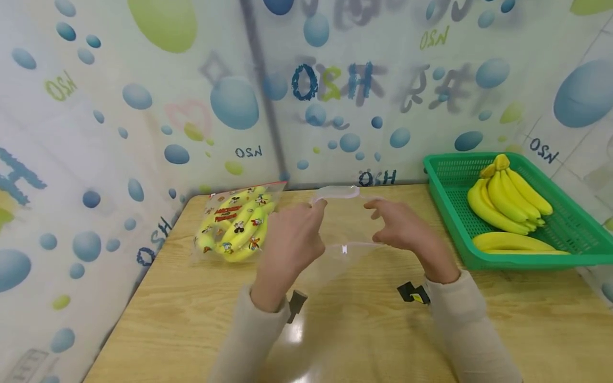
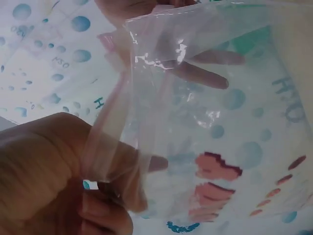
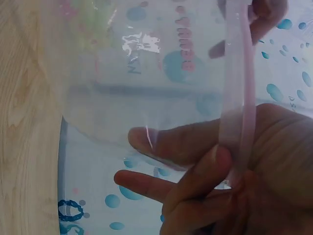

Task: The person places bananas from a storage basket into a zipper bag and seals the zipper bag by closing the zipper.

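A clear plastic zip bag (image 1: 337,192) with a pinkish zip strip is held up above the table, its mouth spread between both hands. At its left edge, my left hand (image 1: 293,239) pinches the plastic. My right hand (image 1: 402,226) grips the opposite edge. In the right wrist view the thumb (image 3: 161,142) shows through the film, and the zip strip (image 3: 238,93) crosses the hand. Pink printing marks the bag (image 2: 215,171) in the left wrist view. Beside my left hand lies another printed zip bag (image 1: 237,226) filled with yellow bananas.
On the right stands a green plastic basket (image 1: 455,234). It holds a bunch of bananas (image 1: 510,194) and a separate banana piece (image 1: 514,242) near the front wall. Behind the wooden table (image 1: 191,308) hangs a bubble-patterned curtain (image 1: 330,143).
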Available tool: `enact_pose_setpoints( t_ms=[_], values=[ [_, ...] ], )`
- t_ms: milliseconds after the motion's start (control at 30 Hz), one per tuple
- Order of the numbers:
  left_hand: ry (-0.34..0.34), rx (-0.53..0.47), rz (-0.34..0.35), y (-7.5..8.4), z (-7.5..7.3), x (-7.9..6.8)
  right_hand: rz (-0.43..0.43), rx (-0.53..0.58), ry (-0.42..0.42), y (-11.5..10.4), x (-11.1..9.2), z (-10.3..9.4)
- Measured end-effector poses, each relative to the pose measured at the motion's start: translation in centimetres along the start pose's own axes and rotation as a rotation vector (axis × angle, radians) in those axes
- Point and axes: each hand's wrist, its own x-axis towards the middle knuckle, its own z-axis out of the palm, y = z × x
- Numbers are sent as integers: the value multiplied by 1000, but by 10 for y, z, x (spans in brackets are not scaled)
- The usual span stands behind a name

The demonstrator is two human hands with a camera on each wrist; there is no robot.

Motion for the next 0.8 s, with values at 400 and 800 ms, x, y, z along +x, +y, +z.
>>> enact_pose_setpoints(
  t_ms=[400,800],
  values=[
    [112,-288,152,-10,9,11,-129,68,-33,13,3,2],
    [95,-544,322,-36,17,13,-214,192,-28,30,12,9]
  ],
)
